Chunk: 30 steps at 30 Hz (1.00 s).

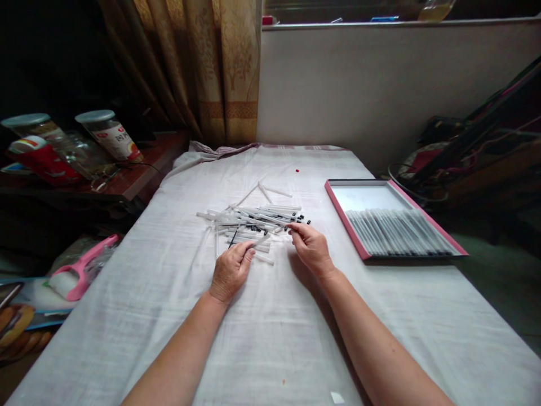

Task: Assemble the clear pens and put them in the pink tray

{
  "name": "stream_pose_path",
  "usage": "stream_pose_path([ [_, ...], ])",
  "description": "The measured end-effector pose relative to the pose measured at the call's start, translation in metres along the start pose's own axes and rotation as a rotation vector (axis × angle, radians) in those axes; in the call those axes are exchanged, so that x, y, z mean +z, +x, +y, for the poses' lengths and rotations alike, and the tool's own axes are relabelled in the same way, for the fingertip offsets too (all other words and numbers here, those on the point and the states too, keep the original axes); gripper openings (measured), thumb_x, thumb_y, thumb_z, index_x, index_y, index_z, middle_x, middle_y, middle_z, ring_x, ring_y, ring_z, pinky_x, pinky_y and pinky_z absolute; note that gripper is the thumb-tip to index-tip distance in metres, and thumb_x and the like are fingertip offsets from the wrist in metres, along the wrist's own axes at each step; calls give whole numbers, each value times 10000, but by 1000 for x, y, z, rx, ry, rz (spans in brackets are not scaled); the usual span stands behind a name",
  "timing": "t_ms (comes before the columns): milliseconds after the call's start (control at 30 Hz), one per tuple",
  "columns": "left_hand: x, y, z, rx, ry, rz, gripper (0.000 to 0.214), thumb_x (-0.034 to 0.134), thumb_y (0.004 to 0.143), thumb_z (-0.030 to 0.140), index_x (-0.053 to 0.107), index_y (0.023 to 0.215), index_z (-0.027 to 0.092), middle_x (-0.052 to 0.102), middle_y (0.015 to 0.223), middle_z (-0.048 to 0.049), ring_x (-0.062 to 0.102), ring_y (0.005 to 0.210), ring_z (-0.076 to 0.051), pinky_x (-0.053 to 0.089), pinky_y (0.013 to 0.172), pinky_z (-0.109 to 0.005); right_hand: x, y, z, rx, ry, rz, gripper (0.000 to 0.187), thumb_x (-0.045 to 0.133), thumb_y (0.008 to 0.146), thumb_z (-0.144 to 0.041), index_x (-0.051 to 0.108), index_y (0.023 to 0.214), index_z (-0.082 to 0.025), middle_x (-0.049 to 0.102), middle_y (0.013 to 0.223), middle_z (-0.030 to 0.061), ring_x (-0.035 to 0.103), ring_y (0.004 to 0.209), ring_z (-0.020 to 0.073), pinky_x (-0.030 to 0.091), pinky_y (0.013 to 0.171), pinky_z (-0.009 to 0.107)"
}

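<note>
A loose pile of clear pen barrels (pixel 253 217), some with dark parts, lies on the white cloth with several small black pen caps (pixel 301 217) by its right side. My left hand (pixel 231 270) is closed at the pile's near edge, pinching a clear pen barrel (pixel 260 241) that points up and right. At the right edge of the pile my right hand (pixel 311 247) has thumb and forefinger pinched together. What sits between those fingertips is too small to make out. Farther right, a pink-rimmed box (pixel 344 220) holds a row of clear pens (pixel 397 232) with black ends.
White cloth (pixel 262 338) covers the surface under my arms. A tiny red piece (pixel 297 170) lies beyond the pile. On the left stand a lidded jar (pixel 112 135) on a brown table and a pink-handled item (pixel 84 270). A curtain (pixel 228 67) and wall (pixel 338 84) are behind.
</note>
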<state>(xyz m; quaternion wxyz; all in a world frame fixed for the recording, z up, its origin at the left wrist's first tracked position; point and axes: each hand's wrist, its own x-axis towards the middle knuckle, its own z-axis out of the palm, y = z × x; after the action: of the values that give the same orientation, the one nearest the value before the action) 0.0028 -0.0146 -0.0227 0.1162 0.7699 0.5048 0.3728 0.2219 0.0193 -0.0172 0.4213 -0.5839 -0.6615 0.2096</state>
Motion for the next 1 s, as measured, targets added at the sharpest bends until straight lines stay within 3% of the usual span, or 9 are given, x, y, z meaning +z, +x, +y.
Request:
stream_pose_path([
  [67,0,0,0,-9,-23,-1,242,460,938,273,633,1085,190,730,961,-63,690,893,-183,543,809,-290,-5,11,5,-22,-276,-106,288,488,860,-207,725,1021,-227,701,1001,72,654,880,203,507,801,322],
  [167,0,0,0,-24,-38,-4,244,463,934,272,634,1092,197,730,971,-63,692,899,-183,545,824,-294,-8,22,4,0,-562,-254,313,498,866,-197,703,1091,-273,677,1060,64,650,867,204,489,754,299],
  [267,0,0,0,-31,-36,-17,239,473,929,270,640,1088,208,731,972,-56,692,899,-180,544,831,-290,-7,30,0,13,-678,-310,317,506,884,-246,667,1147,-319,659,1086,51,648,840,205,471,685,287],
  [400,0,0,0,-21,-23,-24,228,483,925,269,645,1073,208,730,970,-51,690,901,-179,542,821,-283,-6,38,-2,16,-716,-329,255,503,901,-313,673,1089,-289,652,1085,67,646,830,210,455,661,284],
  [533,0,0,1,-6,-31,-21,214,493,923,257,646,1064,209,728,959,-47,688,891,-174,541,810,-275,-9,32,-1,-62,-473,-243,197,519,868,-225,665,999,-211,688,985,67,637,800,178,459,722,274],
  [667,-1,1,4,17,-39,-38,210,508,917,253,652,1066,222,727,980,-47,685,901,-174,540,813,-283,-10,2,-5,28,-27,-154,122,566,800,-265,659,829,-191,676,728,13,577,586,129,458,600,246],
  [733,-2,1,6,42,-38,-50,212,507,918,255,654,1067,223,727,980,-51,683,902,-176,540,812,-289,-8,-15,-7,56,130,-134,137,578,785,-301,659,785,-190,656,678,7,564,572,128,458,570,244],
  [867,-2,0,9,98,-14,-92,216,500,927,263,650,1077,222,720,958,-52,676,876,-173,537,787,-286,-4,-36,-9,99,352,-80,190,594,782,-327,698,862,-190,692,789,39,606,648,145,502,620,268],
  [1000,-2,0,9,119,23,-114,220,498,931,264,648,1086,217,715,949,-54,670,861,-175,532,771,-286,-2,-39,-8,128,455,-92,203,586,781,-300,713,899,-194,686,819,40,607,618,133,515,614,271],
])
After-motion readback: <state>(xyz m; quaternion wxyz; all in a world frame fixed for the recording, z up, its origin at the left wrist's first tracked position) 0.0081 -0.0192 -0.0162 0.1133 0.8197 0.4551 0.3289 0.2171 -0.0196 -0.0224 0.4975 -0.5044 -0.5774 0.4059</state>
